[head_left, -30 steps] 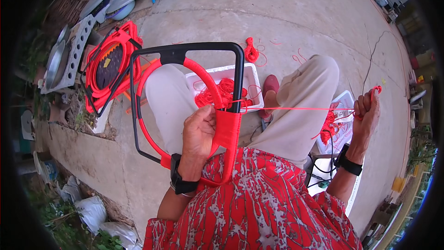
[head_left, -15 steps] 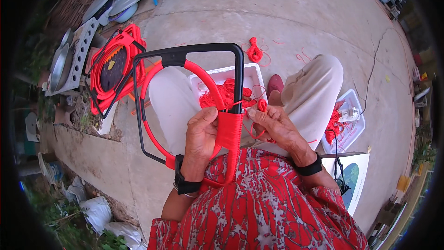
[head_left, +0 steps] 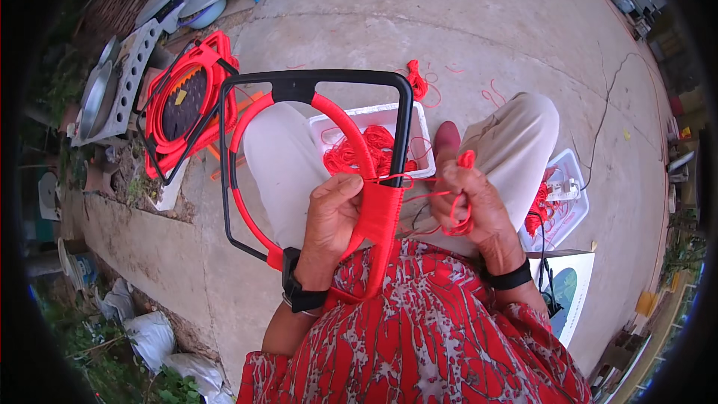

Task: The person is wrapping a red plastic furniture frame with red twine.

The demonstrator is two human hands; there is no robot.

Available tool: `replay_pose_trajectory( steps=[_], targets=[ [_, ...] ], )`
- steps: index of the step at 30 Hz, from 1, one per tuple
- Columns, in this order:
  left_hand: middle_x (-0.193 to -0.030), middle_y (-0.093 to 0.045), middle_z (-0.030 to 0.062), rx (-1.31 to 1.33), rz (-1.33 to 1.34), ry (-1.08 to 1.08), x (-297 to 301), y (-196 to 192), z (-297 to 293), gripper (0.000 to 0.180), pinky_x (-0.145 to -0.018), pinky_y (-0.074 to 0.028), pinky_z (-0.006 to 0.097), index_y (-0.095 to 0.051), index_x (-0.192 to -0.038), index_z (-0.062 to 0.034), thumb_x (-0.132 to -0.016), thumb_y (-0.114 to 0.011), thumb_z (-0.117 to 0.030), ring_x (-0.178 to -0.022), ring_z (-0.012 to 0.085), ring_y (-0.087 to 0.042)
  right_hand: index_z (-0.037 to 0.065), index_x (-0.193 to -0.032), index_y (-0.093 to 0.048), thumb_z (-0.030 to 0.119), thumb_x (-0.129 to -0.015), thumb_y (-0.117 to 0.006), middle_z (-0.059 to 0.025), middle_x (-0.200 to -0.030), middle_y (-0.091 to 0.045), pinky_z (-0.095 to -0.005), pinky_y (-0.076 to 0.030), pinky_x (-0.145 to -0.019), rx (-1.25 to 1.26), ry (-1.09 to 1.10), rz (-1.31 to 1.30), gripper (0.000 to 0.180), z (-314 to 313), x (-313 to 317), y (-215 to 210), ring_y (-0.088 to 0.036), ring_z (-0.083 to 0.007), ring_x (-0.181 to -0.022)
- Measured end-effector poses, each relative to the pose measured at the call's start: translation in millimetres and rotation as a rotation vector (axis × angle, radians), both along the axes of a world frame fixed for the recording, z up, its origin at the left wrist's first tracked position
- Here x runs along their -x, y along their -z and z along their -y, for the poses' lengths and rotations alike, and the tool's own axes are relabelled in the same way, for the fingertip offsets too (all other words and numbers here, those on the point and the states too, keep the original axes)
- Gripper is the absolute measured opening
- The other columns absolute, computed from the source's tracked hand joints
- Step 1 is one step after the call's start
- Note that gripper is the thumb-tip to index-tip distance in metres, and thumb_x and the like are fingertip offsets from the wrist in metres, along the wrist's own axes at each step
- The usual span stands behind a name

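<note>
A black frame [head_left: 340, 77] with a red-wrapped ring [head_left: 345, 124] inside it stands in front of me, its lower part against my lap. My left hand [head_left: 330, 213] is closed on it at the wrapped section [head_left: 381, 213], thumb and fingertips pinched beside the upper end of the winding. From that end red cord [head_left: 425, 178] runs across to my right hand [head_left: 473, 200], which is closed around a small bundle of the cord [head_left: 467, 158]. A loop of cord hangs below the right fingers.
Between my knees a white foam box [head_left: 411, 114] holds tangled red cord [head_left: 366, 151]. To the right stands a white plastic basket [head_left: 574, 213] with cord and a power strip [head_left: 562, 189]. Finished-looking red-wrapped frames [head_left: 224, 52] lean at the left. A red cord bundle [head_left: 416, 82] lies on the concrete.
My right hand has moved right, away from the frame, drawing the cord out between the winding and its fingers. My left hand keeps its hold; the frame has shifted slightly right.
</note>
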State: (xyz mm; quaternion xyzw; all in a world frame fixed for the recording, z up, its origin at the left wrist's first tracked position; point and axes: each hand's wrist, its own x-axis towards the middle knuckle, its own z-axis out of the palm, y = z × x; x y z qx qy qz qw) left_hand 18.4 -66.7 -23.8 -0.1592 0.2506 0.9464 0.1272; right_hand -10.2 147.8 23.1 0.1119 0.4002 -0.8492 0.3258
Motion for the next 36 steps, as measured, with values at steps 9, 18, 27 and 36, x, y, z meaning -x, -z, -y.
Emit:
replay_pose_trajectory(
  steps=[9,18,27,36],
  targets=[
    [-0.087,-0.065,0.0117,0.038,0.012,-0.029,-1,4,-2,0.013,-0.074,-0.055,0.033,-0.061,-0.097,0.0032,-0.086,-0.061,-0.004,-0.078,0.0192,-0.064,0.014,-0.067,-0.038,0.014,-0.089,-0.054,0.0055,-0.052,-0.030,-0.0241,-0.026,-0.038,0.013,0.114,-0.061,0.027,-23,-5,5,-0.031,-0.0068,-0.039],
    [-0.090,-0.066,0.0137,0.066,-0.006,-0.022,-3,-1,-4,0.017,-0.073,-0.055,0.032,-0.060,-0.099,0.0055,-0.084,-0.062,0.000,-0.079,0.0190,-0.065,0.010,-0.069,-0.050,0.017,-0.085,-0.061,0.0043,-0.056,-0.046,-0.0252,-0.029,-0.038,-0.434,0.096,-0.137,0.020,-33,-5,6,-0.034,-0.0068,-0.038],
    [-0.087,-0.066,0.0125,0.248,-0.031,-0.086,-7,2,-4,0.015,-0.071,-0.054,0.028,-0.061,-0.099,0.0068,-0.085,-0.060,0.001,-0.075,0.0169,-0.064,0.006,-0.090,-0.066,0.027,-0.088,-0.065,0.0074,-0.065,-0.048,-0.0194,-0.036,-0.048,-0.725,0.054,-0.338,0.021,-5,0,-8,-0.044,-0.0015,-0.058],
    [-0.091,-0.065,0.0134,0.043,-0.014,-0.023,-2,1,-1,0.014,-0.077,-0.055,0.033,-0.059,-0.099,0.0048,-0.091,-0.056,-0.007,-0.082,0.0187,-0.065,0.004,-0.096,-0.064,0.026,-0.091,-0.063,0.0046,-0.066,-0.050,-0.0236,-0.039,-0.049,-0.691,-0.181,-0.580,0.023,36,-4,-4,-0.043,-0.0034,-0.057]
  ],
)
